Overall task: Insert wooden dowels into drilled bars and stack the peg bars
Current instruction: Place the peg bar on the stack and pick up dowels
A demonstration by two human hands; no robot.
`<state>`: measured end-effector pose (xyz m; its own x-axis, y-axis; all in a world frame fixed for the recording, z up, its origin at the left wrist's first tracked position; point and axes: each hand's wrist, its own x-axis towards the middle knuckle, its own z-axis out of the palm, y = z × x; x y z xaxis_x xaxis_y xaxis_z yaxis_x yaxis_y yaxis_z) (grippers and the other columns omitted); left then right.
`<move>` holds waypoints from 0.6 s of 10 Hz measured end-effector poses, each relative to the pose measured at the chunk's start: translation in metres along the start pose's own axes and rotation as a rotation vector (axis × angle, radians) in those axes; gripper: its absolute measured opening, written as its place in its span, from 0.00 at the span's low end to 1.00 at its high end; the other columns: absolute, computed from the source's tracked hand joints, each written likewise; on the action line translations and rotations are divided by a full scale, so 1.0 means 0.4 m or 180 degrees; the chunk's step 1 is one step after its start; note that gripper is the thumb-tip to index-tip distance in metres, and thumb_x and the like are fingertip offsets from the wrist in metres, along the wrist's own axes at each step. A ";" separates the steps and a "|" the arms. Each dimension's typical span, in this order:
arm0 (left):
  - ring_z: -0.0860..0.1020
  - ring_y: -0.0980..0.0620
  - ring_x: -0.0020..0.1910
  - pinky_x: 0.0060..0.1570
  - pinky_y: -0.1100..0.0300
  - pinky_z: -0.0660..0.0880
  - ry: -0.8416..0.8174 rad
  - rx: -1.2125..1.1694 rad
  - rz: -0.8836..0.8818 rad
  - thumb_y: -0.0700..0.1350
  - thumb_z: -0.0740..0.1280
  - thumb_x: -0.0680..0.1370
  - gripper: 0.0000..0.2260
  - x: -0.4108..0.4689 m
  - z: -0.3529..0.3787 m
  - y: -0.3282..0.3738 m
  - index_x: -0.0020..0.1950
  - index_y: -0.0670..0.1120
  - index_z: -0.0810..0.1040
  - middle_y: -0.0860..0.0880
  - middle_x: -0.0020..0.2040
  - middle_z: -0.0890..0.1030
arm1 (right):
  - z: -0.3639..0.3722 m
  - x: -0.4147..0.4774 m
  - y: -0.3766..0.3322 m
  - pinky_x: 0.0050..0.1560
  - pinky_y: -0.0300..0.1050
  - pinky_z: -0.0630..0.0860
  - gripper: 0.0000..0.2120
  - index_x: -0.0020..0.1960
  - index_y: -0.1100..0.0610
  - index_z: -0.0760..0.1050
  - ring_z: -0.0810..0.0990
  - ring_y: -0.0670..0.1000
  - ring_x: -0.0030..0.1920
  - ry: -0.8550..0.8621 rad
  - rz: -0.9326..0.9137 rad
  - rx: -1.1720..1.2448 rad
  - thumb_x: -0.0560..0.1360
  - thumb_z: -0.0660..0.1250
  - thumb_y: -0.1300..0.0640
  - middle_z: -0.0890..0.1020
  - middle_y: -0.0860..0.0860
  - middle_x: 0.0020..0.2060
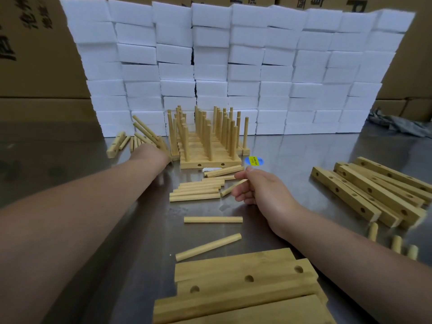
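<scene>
We are pinching a dowel in our right hand, beside the loose dowels. We are holding our left hand far forward at a tilted peg bar next to the stack; we cannot tell its grip.

My left hand reaches to the far left on an outstretched arm, fingers out of sight; my right hand, at centre, pinches a dowel between thumb and curled fingers.

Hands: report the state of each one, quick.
Left hand: reaching the tilted peg bar; its grip cannot be told.
Right hand: closed, holding a dowel.
</scene>
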<state>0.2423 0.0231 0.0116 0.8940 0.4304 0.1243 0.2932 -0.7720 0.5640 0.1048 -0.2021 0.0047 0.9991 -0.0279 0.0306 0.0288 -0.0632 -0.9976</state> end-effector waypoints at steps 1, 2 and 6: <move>0.72 0.46 0.33 0.30 0.57 0.66 -0.0197 -0.0065 0.0004 0.42 0.59 0.76 0.09 -0.025 -0.003 0.017 0.38 0.41 0.71 0.43 0.35 0.74 | 0.002 -0.004 -0.004 0.37 0.38 0.69 0.15 0.46 0.56 0.75 0.74 0.48 0.31 -0.0012 -0.0012 0.0038 0.81 0.52 0.53 0.79 0.49 0.27; 0.77 0.43 0.39 0.36 0.55 0.74 -0.0283 -0.0216 0.0042 0.42 0.60 0.77 0.08 -0.031 0.009 0.021 0.45 0.40 0.76 0.40 0.41 0.79 | 0.002 -0.005 -0.006 0.36 0.37 0.69 0.15 0.47 0.57 0.75 0.74 0.48 0.32 -0.0028 -0.0014 0.0048 0.81 0.52 0.53 0.79 0.50 0.28; 0.73 0.44 0.47 0.39 0.54 0.71 -0.0330 0.0036 0.0367 0.48 0.59 0.79 0.15 -0.063 0.009 0.027 0.62 0.42 0.68 0.41 0.52 0.76 | 0.004 -0.003 -0.001 0.36 0.37 0.69 0.15 0.44 0.55 0.74 0.74 0.48 0.32 -0.0019 -0.0103 0.0007 0.81 0.53 0.53 0.79 0.50 0.28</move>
<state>0.2241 0.0023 0.0114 0.9520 0.2883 0.1024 0.1897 -0.8189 0.5416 0.1038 -0.2005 0.0050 0.9978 -0.0199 0.0625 0.0612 -0.0619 -0.9962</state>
